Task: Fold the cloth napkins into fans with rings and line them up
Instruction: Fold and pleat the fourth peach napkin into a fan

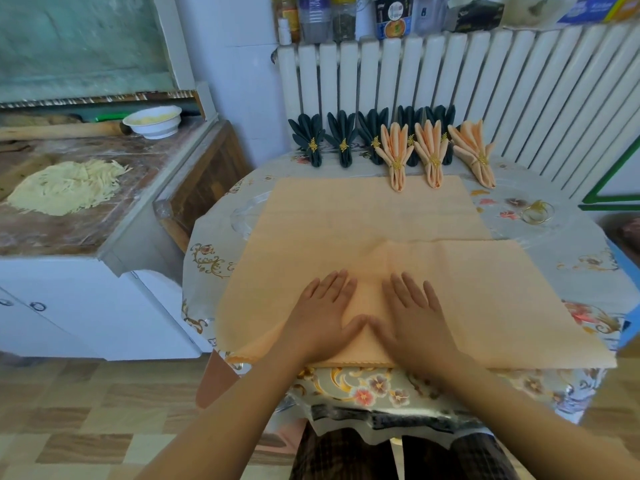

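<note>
A large peach napkin [346,220] lies spread flat on the table with a fold line across its right half. My left hand [322,317] and my right hand [415,313] press flat on its near edge, fingers straight, thumbs touching. At the table's far edge stand several dark green napkin fans [341,136] with gold rings. In front of them, three peach napkin fans [431,150] with gold rings lie side by side. A loose gold ring [537,212] rests on the table at the right.
The table wears a floral plastic cover [207,258]. A white radiator [485,84] stands behind it, with jars and boxes on top. At the left, a counter [86,230] holds shredded dough and a white bowl [153,121].
</note>
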Demonstrator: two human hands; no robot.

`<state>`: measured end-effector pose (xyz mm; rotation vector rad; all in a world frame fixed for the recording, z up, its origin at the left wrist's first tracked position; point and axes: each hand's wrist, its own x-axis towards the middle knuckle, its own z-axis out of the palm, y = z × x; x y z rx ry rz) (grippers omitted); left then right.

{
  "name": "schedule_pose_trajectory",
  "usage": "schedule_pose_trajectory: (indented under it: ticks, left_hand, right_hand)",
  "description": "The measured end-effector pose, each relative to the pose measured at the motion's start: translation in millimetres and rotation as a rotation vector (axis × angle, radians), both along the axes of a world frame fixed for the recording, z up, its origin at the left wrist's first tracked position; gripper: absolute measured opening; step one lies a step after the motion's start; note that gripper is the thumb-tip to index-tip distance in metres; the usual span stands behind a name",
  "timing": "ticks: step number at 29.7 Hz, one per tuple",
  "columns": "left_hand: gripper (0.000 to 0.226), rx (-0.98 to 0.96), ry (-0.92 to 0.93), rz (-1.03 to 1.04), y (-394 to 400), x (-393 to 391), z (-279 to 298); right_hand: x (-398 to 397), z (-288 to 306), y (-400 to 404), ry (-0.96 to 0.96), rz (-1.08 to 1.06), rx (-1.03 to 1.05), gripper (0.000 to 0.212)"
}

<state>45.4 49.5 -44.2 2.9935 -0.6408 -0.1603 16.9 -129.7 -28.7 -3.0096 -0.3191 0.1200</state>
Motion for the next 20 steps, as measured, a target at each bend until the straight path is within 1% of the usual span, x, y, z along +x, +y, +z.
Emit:
schedule_pose_trajectory:
  ticks: [2,3,5,7,9,10,13,16,20]
  left_hand:
    - [0.070,-0.014,0.017,0.011,-1.4,-1.5,1.6]
    - [0.069,-0.027,0.027,0.026,-3.2,-1.8,4.0]
    - [0.065,-0.065,0.030,0.083,-13.1,2.5,11.5]
    - [0.051,-0.094,-0.024,0.131,-25.9,14.9,20.9]
    - [0.042,-0.121,-0.085,0.088,-42.6,32.9,26.8]
    - [0.042,-0.149,-0.089,0.046,-51.1,40.8,28.4]
    - [0.047,-0.198,-0.015,-0.008,-68.1,58.5,24.5]
    - [0.051,-0.128,-0.015,0.010,-72.7,63.7,13.0]
    - [0.053,-0.089,-0.032,0.019,-73.2,63.0,5.0]
  right_hand:
    - [-24.2,-4.3,-6.5,0.073,0.014,0.002,0.111]
    - [-29.0,-6.8,-10.3,0.088,0.011,0.005,0.112]
    - [-32.9,-8.7,-16.4,0.077,0.006,0.014,0.103]
    - [-31.6,-8.0,-15.6,0.083,0.020,0.024,0.092]
    - [-31.7,-5.9,-14.1,0.090,0.035,0.020,0.088]
    - [-32.1,-5.4,-13.6,0.095,0.038,0.020,0.090]
    - [-31.6,-4.1,-12.5,0.097,0.035,0.028,0.096]
    - [-31.6,-3.4,-13.1,0.105,0.034,0.035,0.098]
    - [-35.7,-1.6,-14.8,0.113,0.050,0.015,0.098]
